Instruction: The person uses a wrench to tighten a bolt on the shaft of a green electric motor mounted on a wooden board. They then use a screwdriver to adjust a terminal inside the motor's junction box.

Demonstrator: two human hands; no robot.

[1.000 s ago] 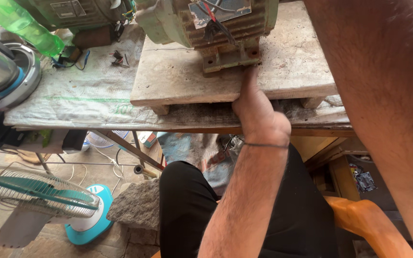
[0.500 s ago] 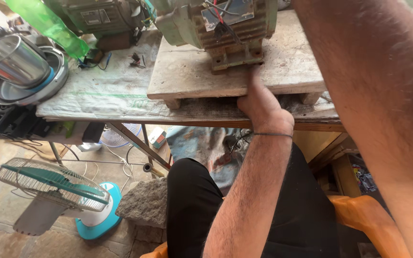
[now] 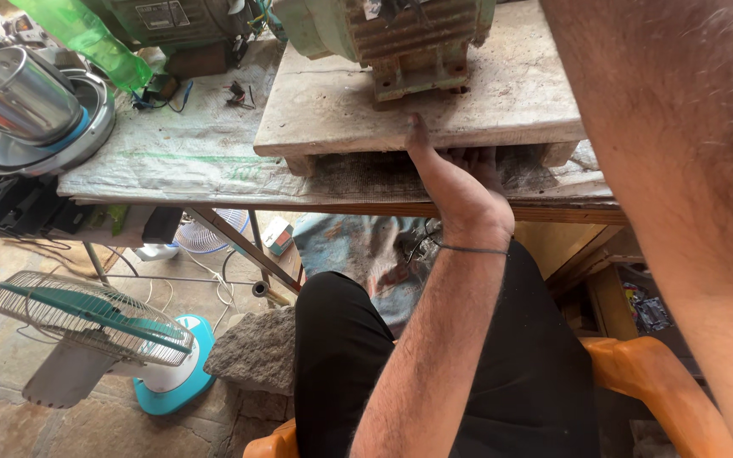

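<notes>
Head view — only one camera here. Left hand at centre frame, gripping the front edge of a thick wooden board: thumb pressed up on the board's top face, the other fingers curled under the edge, so the hand is clamped around the board. A thin dark band sits on the wrist.

The board rests on low feet on the workbench, which is covered with a pale woven sheet. On the board, at 12 o'clock from the hand, stands a green electric motor with ribbed casing, its rusty base just beyond the thumb tip (close, not touching as far as I can tell).

Right arm fills the frame from 1 to 4 o'clock — the right hand itself lies outside the picture, so its fingers cannot be judged.

At 10 o'clock from the hand: a second green machine, a green plastic bottle, and a steel pot lying tilted in a round cooker base. At 8 o'clock, on the stone floor, a teal table fan lies tipped beside a grey stone block. Black trousers and an orange chair at 6 o'clock.
</notes>
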